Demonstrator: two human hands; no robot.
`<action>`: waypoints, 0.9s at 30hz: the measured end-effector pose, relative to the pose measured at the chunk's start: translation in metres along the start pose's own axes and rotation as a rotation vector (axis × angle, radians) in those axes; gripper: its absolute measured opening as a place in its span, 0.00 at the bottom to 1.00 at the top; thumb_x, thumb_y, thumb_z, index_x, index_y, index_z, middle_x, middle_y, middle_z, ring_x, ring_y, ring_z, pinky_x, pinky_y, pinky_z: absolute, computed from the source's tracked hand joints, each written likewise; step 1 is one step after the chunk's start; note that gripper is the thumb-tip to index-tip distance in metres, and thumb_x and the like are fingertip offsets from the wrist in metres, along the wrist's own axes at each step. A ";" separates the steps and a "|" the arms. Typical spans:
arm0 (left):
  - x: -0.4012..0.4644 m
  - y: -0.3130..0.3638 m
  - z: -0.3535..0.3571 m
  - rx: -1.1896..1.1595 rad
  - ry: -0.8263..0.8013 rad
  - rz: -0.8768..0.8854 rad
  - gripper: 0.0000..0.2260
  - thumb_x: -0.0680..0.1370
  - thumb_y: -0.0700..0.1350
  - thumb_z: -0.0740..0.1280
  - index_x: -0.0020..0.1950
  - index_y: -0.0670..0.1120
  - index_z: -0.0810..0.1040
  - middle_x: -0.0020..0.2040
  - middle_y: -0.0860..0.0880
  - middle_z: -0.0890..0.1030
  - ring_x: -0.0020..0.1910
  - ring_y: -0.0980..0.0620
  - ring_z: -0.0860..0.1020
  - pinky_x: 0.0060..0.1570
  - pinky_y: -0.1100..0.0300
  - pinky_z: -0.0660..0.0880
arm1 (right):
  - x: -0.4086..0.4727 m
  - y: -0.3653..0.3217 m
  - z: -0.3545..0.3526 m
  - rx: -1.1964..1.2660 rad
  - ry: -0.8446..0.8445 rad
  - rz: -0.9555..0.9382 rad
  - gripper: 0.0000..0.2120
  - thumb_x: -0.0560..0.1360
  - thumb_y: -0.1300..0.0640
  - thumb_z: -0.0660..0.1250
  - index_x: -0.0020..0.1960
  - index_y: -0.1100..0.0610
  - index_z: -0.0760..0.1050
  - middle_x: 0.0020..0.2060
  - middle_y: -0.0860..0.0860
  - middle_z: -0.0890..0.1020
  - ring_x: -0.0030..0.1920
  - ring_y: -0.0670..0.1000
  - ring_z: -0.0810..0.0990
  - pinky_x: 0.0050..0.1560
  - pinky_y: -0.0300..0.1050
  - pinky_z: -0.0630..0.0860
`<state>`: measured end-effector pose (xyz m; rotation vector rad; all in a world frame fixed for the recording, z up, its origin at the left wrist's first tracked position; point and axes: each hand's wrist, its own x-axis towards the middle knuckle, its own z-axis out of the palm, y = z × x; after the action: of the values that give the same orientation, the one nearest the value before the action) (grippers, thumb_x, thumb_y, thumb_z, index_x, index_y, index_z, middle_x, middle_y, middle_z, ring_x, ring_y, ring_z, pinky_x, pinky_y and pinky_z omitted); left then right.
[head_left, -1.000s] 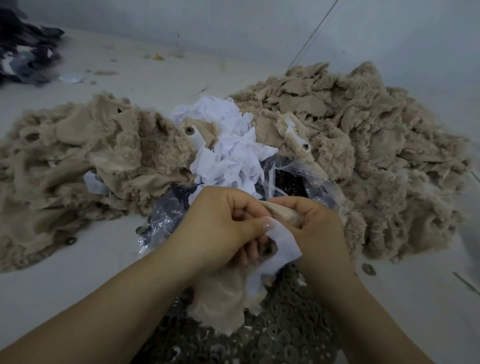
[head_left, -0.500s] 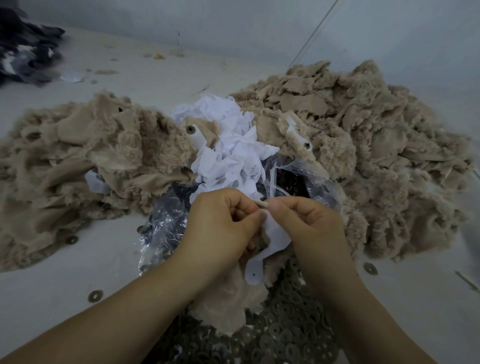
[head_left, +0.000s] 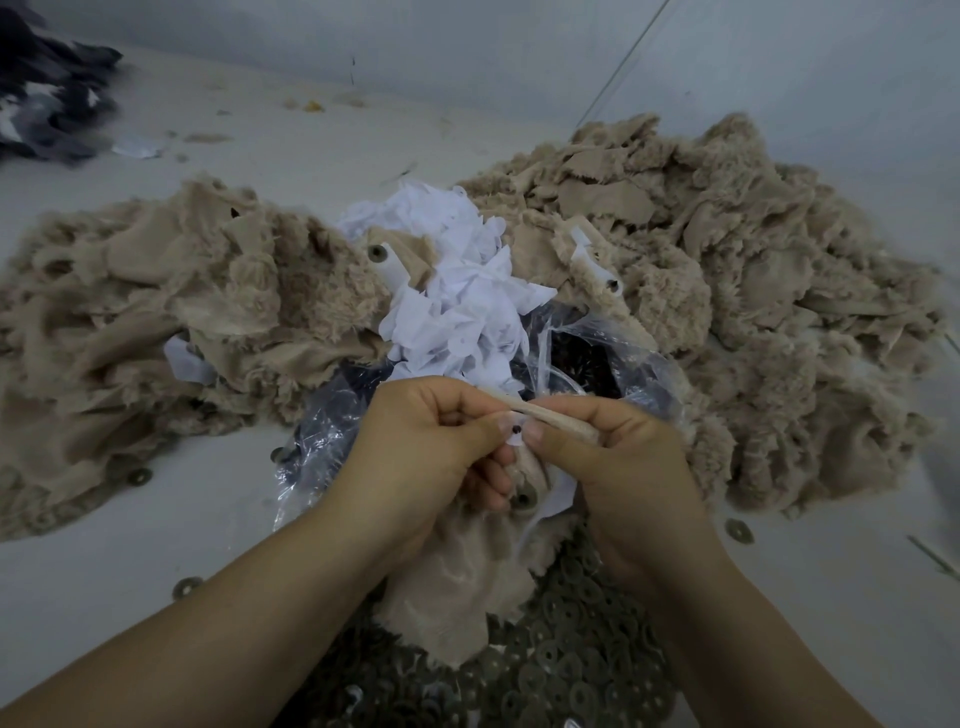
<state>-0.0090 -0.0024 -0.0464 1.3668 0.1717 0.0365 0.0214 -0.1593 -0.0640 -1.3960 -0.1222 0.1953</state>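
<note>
My left hand (head_left: 421, 452) and my right hand (head_left: 618, 457) meet at the middle, both pinching the top edge of a beige plush fabric piece (head_left: 457, 587) that hangs down between them. A small white paper piece (head_left: 515, 434) with a dark hole sits between my thumbs. A round washer (head_left: 522, 500) shows on the fabric just below my left fingers. The lower fabric drapes over a heap of grey-green washers (head_left: 561, 660).
Big piles of beige plush pieces lie at the left (head_left: 156, 312) and right (head_left: 727, 291). A heap of white paper scraps (head_left: 457, 301) sits behind a clear plastic bag (head_left: 613, 364) of dark parts. Loose washers (head_left: 738, 530) dot the table. Dark cloth (head_left: 47, 93) lies far left.
The white paper piece that hung long below my thumbs is now mostly out of sight, only a small bit showing. My hands have shifted slightly and a washer on the fabric has come into view.
</note>
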 end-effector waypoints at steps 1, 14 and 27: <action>0.000 -0.002 0.001 0.045 0.018 0.038 0.08 0.76 0.32 0.69 0.37 0.38 0.82 0.29 0.40 0.79 0.23 0.46 0.77 0.22 0.59 0.74 | -0.001 0.000 0.001 -0.012 0.012 -0.003 0.06 0.69 0.61 0.76 0.45 0.54 0.86 0.41 0.59 0.87 0.42 0.58 0.86 0.44 0.49 0.82; -0.003 -0.019 -0.008 0.850 0.057 1.012 0.08 0.75 0.32 0.72 0.52 0.40 0.84 0.52 0.45 0.80 0.51 0.55 0.78 0.50 0.64 0.75 | -0.002 -0.010 0.004 0.107 0.096 0.223 0.10 0.72 0.68 0.72 0.53 0.62 0.82 0.46 0.61 0.86 0.47 0.62 0.86 0.49 0.60 0.83; -0.009 -0.008 -0.032 1.056 -0.230 1.078 0.10 0.79 0.36 0.64 0.54 0.38 0.85 0.54 0.41 0.84 0.49 0.44 0.84 0.41 0.48 0.82 | -0.009 -0.014 0.014 0.259 -0.072 0.383 0.11 0.75 0.68 0.65 0.54 0.63 0.83 0.48 0.60 0.86 0.47 0.55 0.85 0.47 0.47 0.81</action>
<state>-0.0230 0.0258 -0.0590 2.3478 -0.8766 0.7750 0.0111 -0.1496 -0.0470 -1.1433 0.1103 0.5606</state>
